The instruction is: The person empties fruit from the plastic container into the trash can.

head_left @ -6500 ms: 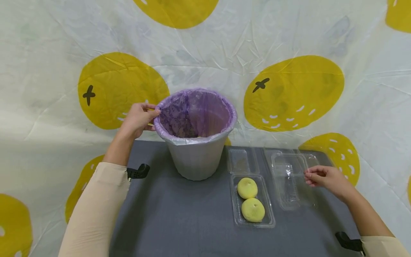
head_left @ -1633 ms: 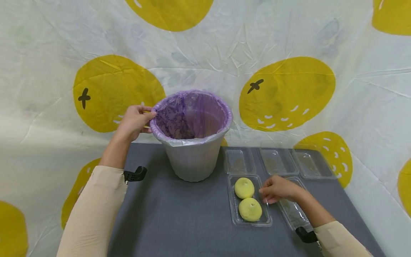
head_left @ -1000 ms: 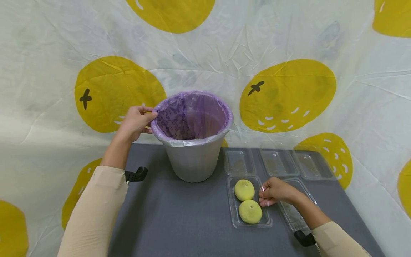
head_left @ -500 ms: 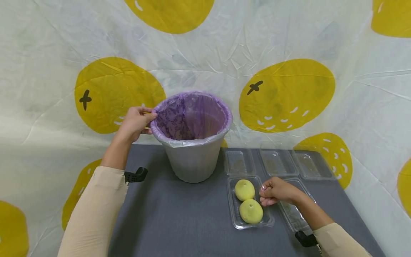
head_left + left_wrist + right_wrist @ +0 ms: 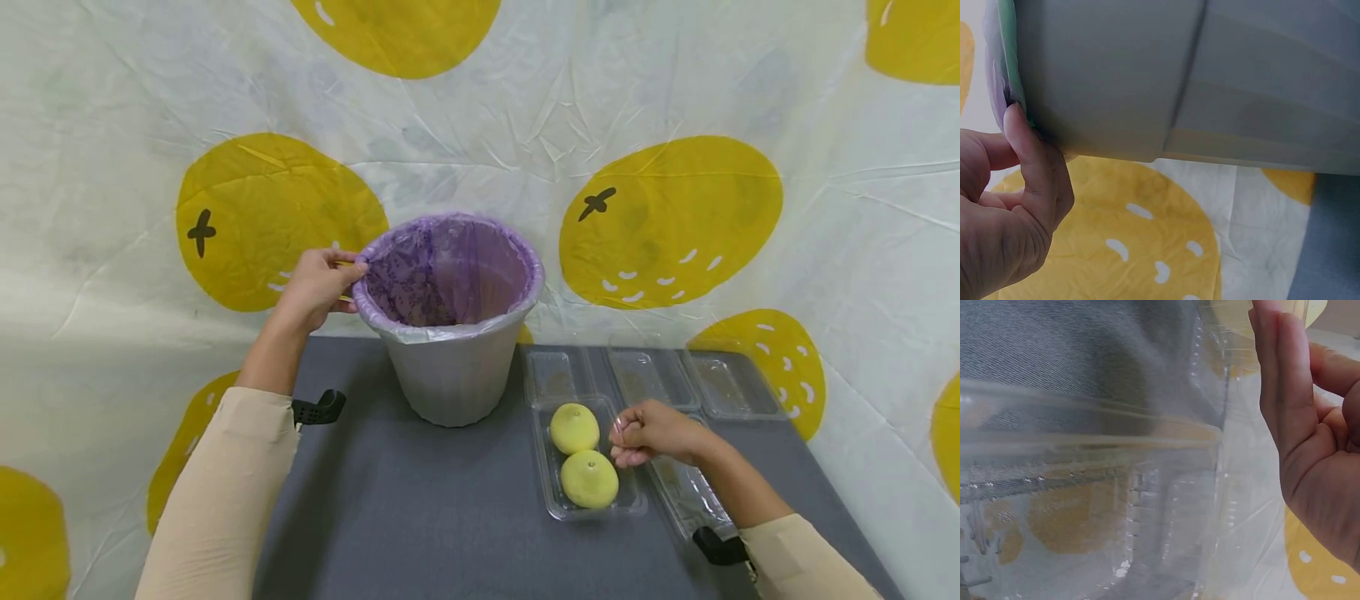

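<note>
My left hand (image 5: pixel 318 287) pinches the lined rim of a pale grey trash bin (image 5: pixel 453 379), thumb on the inner side and fingers outside. A purple bag (image 5: pixel 483 275) lines the bin and folds over its edge. In the left wrist view the fingers (image 5: pixel 1035 162) curl at that rim. My right hand (image 5: pixel 656 433) pinches the right edge of a clear plastic container (image 5: pixel 551 496). Two round yellow fruits (image 5: pixel 575 429), each with a small dimple on top, sit in it one behind the other. In the right wrist view the fingers (image 5: pixel 1291 375) close on clear plastic at the top.
Several clear plastic containers lie to the right on the grey tabletop (image 5: pixel 420 517): one open container (image 5: pixel 686 500) partly under my right forearm, and lids or trays (image 5: pixel 731 387) along the back edge. A fruit-print cloth (image 5: pixel 480 125) hangs behind.
Earlier my right hand held a clear container farther right; it has come left to the fruit container. In the last half second that container and its fruits shifted upward slightly. Left hand stays.
</note>
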A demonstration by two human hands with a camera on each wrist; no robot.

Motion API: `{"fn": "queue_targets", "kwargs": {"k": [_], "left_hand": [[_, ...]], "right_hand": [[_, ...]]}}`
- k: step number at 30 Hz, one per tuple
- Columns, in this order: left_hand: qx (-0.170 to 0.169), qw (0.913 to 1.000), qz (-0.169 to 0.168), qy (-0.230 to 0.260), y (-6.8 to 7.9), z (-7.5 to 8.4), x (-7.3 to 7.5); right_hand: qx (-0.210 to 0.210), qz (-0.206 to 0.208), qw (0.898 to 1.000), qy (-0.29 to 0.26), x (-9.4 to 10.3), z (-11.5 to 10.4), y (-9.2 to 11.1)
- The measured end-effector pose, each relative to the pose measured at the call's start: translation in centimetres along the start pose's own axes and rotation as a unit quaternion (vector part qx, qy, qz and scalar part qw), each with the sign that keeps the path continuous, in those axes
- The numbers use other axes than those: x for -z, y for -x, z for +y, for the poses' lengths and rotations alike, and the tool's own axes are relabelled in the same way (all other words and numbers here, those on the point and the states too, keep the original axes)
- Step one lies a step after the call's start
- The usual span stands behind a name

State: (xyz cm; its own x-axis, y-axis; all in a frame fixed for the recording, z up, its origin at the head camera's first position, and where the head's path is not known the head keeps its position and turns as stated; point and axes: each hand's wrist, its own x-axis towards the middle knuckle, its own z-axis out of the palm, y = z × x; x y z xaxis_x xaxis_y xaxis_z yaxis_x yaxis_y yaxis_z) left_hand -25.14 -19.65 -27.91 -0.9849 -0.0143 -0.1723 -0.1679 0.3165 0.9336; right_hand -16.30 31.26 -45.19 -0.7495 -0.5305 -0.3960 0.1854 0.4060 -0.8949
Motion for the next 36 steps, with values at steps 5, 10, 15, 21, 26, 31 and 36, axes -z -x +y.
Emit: {"fn": "queue_targets", "kwargs": {"k": [5,10,15,21,26,31,36], "left_hand": [[0.003,1.0000,0.000,0.000,0.0,0.1,0.0],[0.002,1.0000,-0.001,0.002,-0.1,0.1,-0.1],[0.000,1.0000,-0.001,0.001,-0.1,0.2,-0.1],[-0.001,1.0000,-0.001,0.003,0.0,0.1,0.0],[-0.002,1.0000,-0.002,0.002,0.1,0.0,0.0],[-0.002,1.0000,-0.001,0.000,0.0,-0.1,0.1],[-0.003,1.0000,-0.001,-0.001,0.0,-0.1,0.0]], "right_hand": [[0.004,0.009,1.000,0.001,0.6,-0.7,0.2],[-0.003,0.034,0.999,0.006,1.6,-1.4,0.5],[0.000,0.049,0.999,0.012,2.5,-3.0,0.7],[0.000,0.063,0.998,0.023,3.7,-5.3,0.8],[-0.003,0.075,0.997,0.025,4.7,-6.9,1.0],[0.003,0.086,0.996,0.027,6.0,-8.5,1.2],[0.008,0.111,0.994,0.019,7.3,-9.9,1.2]]}}
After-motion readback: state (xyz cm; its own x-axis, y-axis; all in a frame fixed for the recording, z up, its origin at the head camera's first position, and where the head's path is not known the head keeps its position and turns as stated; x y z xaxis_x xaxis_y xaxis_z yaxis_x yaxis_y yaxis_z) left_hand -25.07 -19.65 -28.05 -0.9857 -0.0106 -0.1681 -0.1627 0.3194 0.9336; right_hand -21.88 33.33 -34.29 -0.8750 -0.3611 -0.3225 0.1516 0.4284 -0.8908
